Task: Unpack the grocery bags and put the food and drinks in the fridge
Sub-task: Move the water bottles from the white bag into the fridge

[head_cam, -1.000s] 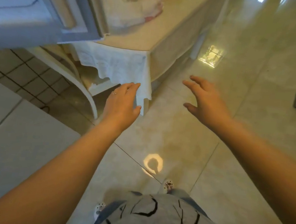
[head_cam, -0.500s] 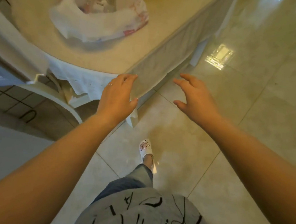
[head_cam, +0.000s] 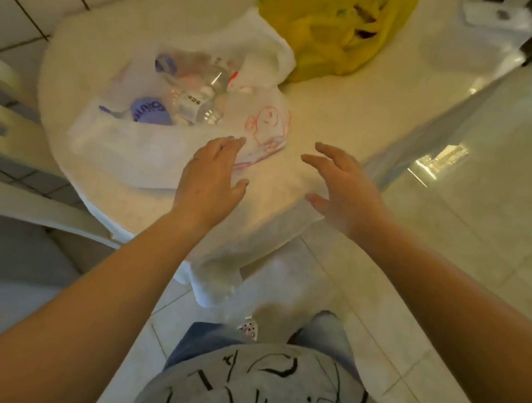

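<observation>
A white plastic grocery bag (head_cam: 151,153) is seen lying slumped on the table (head_cam: 332,116) in the upper left-centre of the frame, mouth gaping toward the camera. It's thin and see-through-ish, crumpled all over, with a red cartoon doodle printed on the side facing right. Inside, a clear plastic bottle (head_cam: 196,103) with a white label can be made out lying on its side, plus a purple round lid or tub (head_cam: 149,111) with white lettering just left of it; the rest of the contents is too blurry to be told apart.

Right behind it, touching or nearly so, a yellow bag (head_cam: 335,28) is slouched at the top centre, open too, contents not readable.

The left hand (head_cam: 211,176) is held flat with fingers stretched out, nothing gripped, fingertips right at the near edge of the white bag by the red print. The right hand (head_cam: 344,190) is spread and relaxed as well, hovering over bare tabletop to the right of the bag, nothing held.

The table is covered by a pale cloth hanging off the near edge. A white chair (head_cam: 8,141) is seen at the left edge, glossy floor tiles (head_cam: 467,239) on the right.
</observation>
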The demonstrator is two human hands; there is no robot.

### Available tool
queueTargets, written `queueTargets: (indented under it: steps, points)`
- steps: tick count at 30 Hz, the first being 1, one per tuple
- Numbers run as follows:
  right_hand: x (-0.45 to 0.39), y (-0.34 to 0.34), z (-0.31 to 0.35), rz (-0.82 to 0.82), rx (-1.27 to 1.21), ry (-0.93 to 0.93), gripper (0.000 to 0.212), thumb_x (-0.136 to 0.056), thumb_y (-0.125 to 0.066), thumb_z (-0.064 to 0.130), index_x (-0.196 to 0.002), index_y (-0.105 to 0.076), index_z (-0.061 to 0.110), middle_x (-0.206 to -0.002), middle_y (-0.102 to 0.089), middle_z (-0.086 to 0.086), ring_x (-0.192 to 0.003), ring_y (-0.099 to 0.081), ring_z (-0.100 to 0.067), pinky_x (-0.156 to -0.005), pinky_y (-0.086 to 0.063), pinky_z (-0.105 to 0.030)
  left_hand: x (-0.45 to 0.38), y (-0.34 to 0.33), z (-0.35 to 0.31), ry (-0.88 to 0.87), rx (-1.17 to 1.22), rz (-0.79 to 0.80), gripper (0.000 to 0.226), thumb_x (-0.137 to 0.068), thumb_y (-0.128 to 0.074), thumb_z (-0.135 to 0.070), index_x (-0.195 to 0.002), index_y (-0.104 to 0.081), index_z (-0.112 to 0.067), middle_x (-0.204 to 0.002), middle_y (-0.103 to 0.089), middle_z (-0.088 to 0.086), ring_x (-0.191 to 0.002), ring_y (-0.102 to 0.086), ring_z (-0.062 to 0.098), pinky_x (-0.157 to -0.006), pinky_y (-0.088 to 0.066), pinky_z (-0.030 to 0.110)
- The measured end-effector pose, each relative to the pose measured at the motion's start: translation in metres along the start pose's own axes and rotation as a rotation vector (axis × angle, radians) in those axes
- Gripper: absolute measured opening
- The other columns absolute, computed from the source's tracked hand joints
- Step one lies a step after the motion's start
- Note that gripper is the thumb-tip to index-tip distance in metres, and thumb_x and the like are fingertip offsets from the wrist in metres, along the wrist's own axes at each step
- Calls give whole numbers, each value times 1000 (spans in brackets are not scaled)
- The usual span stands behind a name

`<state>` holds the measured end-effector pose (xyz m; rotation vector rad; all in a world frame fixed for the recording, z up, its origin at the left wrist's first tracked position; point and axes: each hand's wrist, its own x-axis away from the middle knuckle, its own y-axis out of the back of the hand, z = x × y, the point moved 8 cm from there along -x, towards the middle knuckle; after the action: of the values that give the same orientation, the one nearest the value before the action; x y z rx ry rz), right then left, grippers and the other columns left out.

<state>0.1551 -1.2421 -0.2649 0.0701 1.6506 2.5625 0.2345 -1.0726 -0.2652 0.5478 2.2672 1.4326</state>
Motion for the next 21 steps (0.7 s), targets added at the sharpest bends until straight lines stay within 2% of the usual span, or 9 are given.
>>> queueTargets:
  steps: [4,7,10,15,18,21]
  points:
    - [-73,10,-12,30,63,141,62,-83,-67,25,-139,-40,25,-151,-30,0,-136,-28,-22,-107,-32,-38,-42,-2,10,155,-19,-94,64,-85,-65,-25,-141,-36,-15,-144,-39,6,-131,-36,23,-106,-30,35]
    - [-123,10,-15,64,95,293,61,-82,-70,27,-137,-43,25,-150,-32,-1,-136,-30,-23,-106,-35,-38,-60,-4,24,329,-33,-170,64,-84,-65,-26,-140,-37,-15,-143,-41,8,-129,-39,27,-105,-31,37]
    - [-165,4,-14,160,83,437,62,-80,-71,25,-136,-44,24,-150,-33,-1,-136,-31,-24,-106,-33,-38,-64,-9,34,524,-45,-213,63,-84,-66,-28,-140,-37,-16,-142,-42,8,-128,-40,27,-104,-33,39]
    - [-212,-13,11,324,32,677,61,-84,-67,25,-139,-39,27,-151,-28,3,-138,-25,-19,-108,-27,-33,-57,-15,42,709,-52,-276,63,-84,-66,-28,-139,-38,-15,-140,-45,10,-125,-43,29,-105,-35,43]
    - [-234,-28,32,381,28,821,61,-83,-67,22,-139,-40,22,-150,-31,-2,-137,-27,-24,-110,-26,-35,-54,-24,48,789,-98,-246,65,-84,-64,-36,-141,-37,-18,-142,-43,7,-130,-39,28,-110,-24,55]
    - [-255,-45,46,414,37,923,62,-80,-69,22,-137,-44,20,-146,-36,-4,-134,-33,-27,-108,-32,-40,-58,-35,54,807,-126,-197,68,-84,-61,-47,-142,-35,-21,-145,-39,4,-135,-34,24,-111,-10,57]
